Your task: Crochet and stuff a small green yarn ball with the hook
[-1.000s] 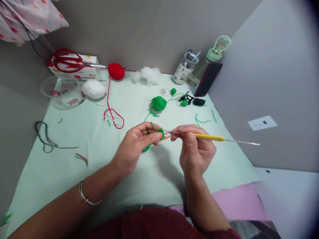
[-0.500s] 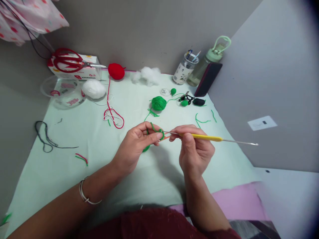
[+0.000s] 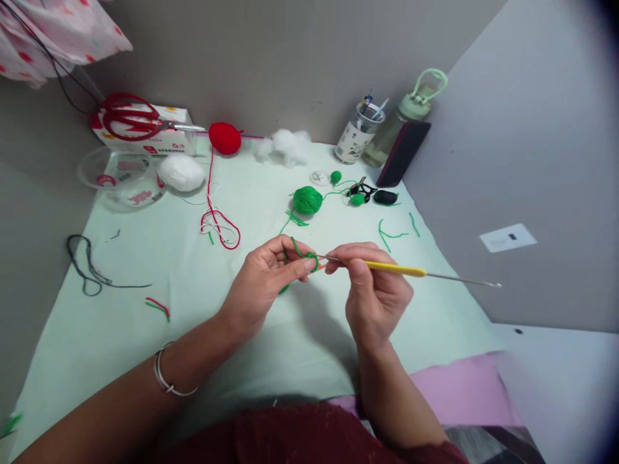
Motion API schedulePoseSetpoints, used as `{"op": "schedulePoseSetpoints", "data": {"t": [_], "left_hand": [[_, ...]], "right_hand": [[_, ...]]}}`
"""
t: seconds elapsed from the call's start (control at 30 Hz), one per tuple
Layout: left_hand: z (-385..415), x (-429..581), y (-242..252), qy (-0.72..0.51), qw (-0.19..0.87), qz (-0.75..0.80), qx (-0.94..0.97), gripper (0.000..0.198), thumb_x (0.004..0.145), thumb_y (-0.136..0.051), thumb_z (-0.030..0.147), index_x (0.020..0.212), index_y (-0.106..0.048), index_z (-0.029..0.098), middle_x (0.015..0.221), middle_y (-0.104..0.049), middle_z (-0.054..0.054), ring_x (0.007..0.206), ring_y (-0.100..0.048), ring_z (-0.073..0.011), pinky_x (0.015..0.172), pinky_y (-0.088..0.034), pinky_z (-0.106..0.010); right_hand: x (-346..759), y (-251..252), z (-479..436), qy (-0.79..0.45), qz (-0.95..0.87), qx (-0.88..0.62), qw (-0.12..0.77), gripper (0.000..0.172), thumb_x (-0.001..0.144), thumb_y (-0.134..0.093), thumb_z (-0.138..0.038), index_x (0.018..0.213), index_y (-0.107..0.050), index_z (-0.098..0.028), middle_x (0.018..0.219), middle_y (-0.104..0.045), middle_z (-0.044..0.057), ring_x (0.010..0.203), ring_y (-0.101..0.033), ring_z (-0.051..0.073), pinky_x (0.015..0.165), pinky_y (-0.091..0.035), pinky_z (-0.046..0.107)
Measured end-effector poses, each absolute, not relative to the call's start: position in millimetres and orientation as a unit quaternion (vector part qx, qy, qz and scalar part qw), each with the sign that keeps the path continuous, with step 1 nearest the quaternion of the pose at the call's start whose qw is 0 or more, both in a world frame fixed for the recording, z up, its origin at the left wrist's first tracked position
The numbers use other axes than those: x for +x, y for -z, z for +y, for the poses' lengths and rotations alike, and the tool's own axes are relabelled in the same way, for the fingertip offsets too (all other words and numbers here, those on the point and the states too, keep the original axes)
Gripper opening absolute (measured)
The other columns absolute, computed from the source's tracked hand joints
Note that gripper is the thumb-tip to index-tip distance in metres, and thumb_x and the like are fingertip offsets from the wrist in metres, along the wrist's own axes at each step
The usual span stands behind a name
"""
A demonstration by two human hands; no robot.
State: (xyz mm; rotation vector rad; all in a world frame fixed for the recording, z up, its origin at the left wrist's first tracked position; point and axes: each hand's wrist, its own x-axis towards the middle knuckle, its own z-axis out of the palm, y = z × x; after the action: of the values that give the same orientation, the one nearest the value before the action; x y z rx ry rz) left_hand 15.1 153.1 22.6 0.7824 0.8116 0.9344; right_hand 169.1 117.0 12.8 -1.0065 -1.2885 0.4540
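My left hand (image 3: 264, 277) pinches a small piece of green crochet (image 3: 312, 260) between thumb and fingers, with green yarn looped round the index finger. My right hand (image 3: 374, 290) is closed round the yellow handle of a double-ended crochet hook (image 3: 396, 267). One metal tip of the hook meets the green piece; the other points out to the right. Something small and orange (image 3: 321, 265) lies between the two hands, partly hidden. Beyond my fingers sits a green yarn ball (image 3: 308, 200), its strand leading down to my left hand.
At the back left, red scissors (image 3: 130, 117) lie on a box, near clear lids (image 3: 133, 190), white yarn (image 3: 182, 172) and red yarn (image 3: 225, 138). White stuffing (image 3: 285, 148), a pen jar (image 3: 358, 134), a bottle (image 3: 394, 129) and a phone (image 3: 404, 153) stand along the back.
My right hand and the hook have shifted slightly to the left, toward the green piece. The left hand keeps its pinch in nearly the same place.
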Motion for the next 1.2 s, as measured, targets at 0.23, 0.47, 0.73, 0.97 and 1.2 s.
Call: {"op": "schedulePoseSetpoints", "data": {"t": [0.23,0.47,0.73,0.97,1.2], "left_hand": [[152.0,14.3,-22.5,-0.420,0.751,0.362,0.359,0.022,0.077,-0.092,0.029,0.090,-0.077,0.020,0.070,-0.067,0.003,0.067,-0.060,-0.0124,0.068,-0.044,-0.028],[152.2,14.2,-23.2,-0.429,0.750,0.359,0.354,0.018,0.078,-0.091,0.028,0.085,-0.077,0.020,0.069,-0.068,0.002,0.066,-0.058,-0.0118,0.067,-0.044,-0.027],[153.3,13.4,-24.1,-0.429,0.747,0.365,0.354,0.024,0.075,-0.094,0.033,0.083,-0.076,0.019,0.068,-0.067,0.002,0.064,-0.058,-0.0124,0.066,-0.044,-0.028],[153.0,14.3,-24.1,-0.427,0.750,0.363,0.352,0.024,0.075,-0.094,0.033,0.084,-0.076,0.019,0.068,-0.067,0.002,0.065,-0.059,-0.0121,0.066,-0.044,-0.028],[153.0,14.1,-24.7,-0.427,0.750,0.363,0.352,0.024,0.075,-0.094,0.032,0.084,-0.076,0.019,0.068,-0.068,0.002,0.064,-0.058,-0.0125,0.066,-0.043,-0.029]], "right_hand": [[170.2,-10.8,117.3,-0.276,-0.504,-0.447,0.686,0.014,0.103,-0.066,-0.029,0.099,-0.078,-0.024,0.090,-0.075,0.003,0.070,-0.072,0.016,0.064,-0.063,0.034],[170.6,-12.1,117.8,-0.265,-0.500,-0.455,0.687,0.016,0.103,-0.065,-0.030,0.097,-0.077,-0.023,0.089,-0.075,0.003,0.070,-0.071,0.016,0.064,-0.062,0.034],[172.0,-13.4,117.6,-0.249,-0.506,-0.444,0.696,0.016,0.103,-0.064,-0.030,0.096,-0.077,-0.023,0.087,-0.074,0.003,0.070,-0.070,0.017,0.062,-0.061,0.035],[172.1,-11.4,117.4,-0.264,-0.522,-0.431,0.687,0.015,0.103,-0.065,-0.025,0.098,-0.079,-0.023,0.087,-0.074,0.002,0.070,-0.070,0.017,0.063,-0.059,0.035],[172.0,-11.4,117.8,-0.249,-0.521,-0.440,0.688,0.016,0.103,-0.064,-0.025,0.098,-0.079,-0.024,0.087,-0.074,0.003,0.070,-0.071,0.017,0.062,-0.059,0.035]]}}
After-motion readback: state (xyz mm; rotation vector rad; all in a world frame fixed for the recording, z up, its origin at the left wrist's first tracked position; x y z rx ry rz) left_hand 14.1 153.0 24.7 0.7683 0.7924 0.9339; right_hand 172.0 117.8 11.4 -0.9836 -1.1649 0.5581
